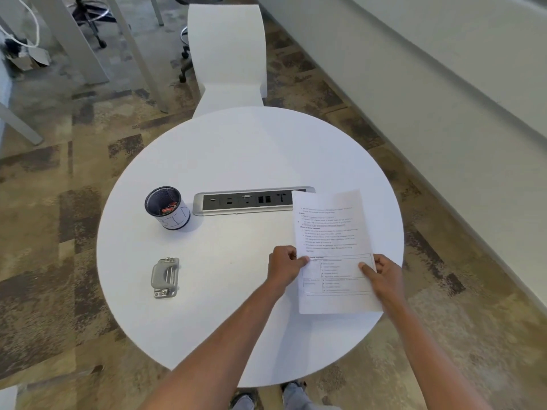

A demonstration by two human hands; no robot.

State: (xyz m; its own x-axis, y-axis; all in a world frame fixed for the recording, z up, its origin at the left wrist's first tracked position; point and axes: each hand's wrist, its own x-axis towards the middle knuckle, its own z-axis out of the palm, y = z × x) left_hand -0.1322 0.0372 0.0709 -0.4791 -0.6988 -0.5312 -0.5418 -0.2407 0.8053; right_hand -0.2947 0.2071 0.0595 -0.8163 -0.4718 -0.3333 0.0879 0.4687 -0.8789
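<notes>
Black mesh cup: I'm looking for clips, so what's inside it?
Small orange-red pieces lie inside the cup, too blurred to name. Its near wall hides part of its bottom.

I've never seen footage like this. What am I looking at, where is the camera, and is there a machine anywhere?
There is no machine here, only a person working with bare hands. The one picture comes from a wide-angle camera worn on the person's head, looking forward and down, so both arms reach in from the bottom. The left hand and the right hand each pinch a side edge of a printed sheet, thumbs on top. It is at the right side of a round white table. Also on the table are a black mesh cup with small red things inside, a grey hole punch and a built-in socket panel. A white chair stands beyond the table.
</notes>
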